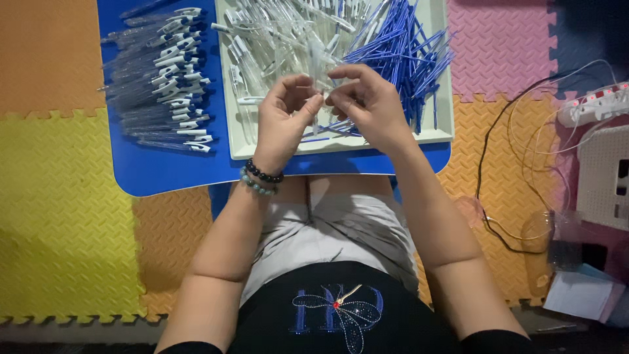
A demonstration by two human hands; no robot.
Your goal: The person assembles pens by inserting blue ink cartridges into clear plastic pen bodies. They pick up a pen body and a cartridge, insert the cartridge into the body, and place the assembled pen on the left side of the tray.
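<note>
2 hands meet over 1 white tray (440,134) on the blue tabletop (164,172): left hand (283,117) and right hand (368,103) both pinch 1 clear pen barrel (319,84). Blue refills (400,52) too many to count.

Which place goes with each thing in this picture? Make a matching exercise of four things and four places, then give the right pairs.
Things:
1. Finished pens
2. Blue refills
3. Bead bracelets
4. White power strip

Places:
A. On the left wrist
B. In the right part of the white tray
C. On the blue table, left of the tray
D. On the floor mats at the far right

Pairs: 1-C, 2-B, 3-A, 4-D
</note>
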